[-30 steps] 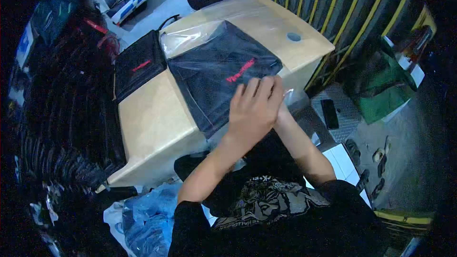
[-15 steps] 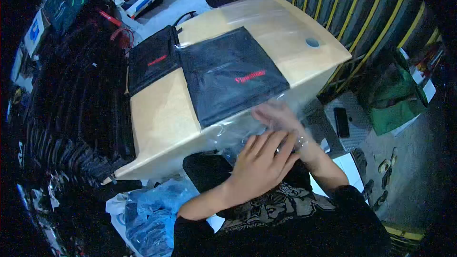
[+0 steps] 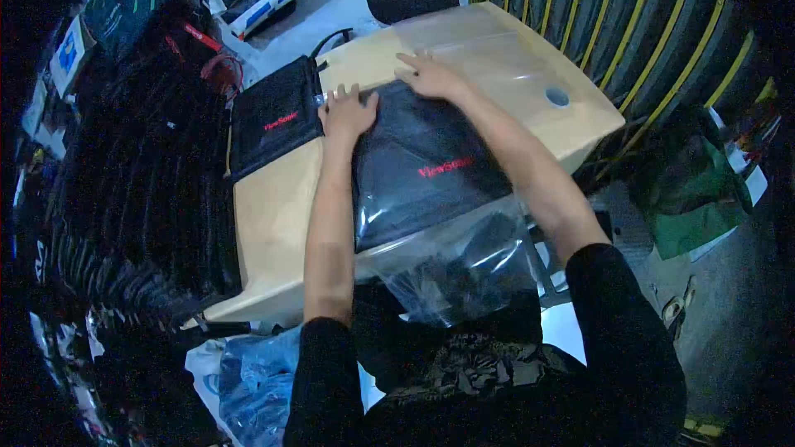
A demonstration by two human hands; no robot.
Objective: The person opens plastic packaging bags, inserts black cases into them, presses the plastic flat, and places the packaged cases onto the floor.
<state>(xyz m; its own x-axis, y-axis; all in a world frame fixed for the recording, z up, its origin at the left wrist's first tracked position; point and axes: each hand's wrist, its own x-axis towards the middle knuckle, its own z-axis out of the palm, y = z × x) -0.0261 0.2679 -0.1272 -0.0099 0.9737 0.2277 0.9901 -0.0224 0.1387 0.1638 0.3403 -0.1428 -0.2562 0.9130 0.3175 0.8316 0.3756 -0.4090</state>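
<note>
Resting on the far left corner of the bag: the left hand, palm down, fingers spread wide and closed around nothing visible
Right hand: at the far edge of the bag, just right of the left hand, fingers splayed wide toward the far left, with no object visible in its grip; whether it pinches any film, I cannot tell
Black bag: flat on the table, red ViewSonic lettering facing up, near edge close to the table's near edge
Clear plastic: over the bag, its loose part hanging past the near edge
Second black bag: flat at the left of the table, also lettered in red
Clear film: across the far right of the tabletop, near a round hole
Left side: a mass of black folded items beside the table
Near left: crumpled blue plastic, lower than the tabletop
Right side: a green bag, well apart from both hands
</note>
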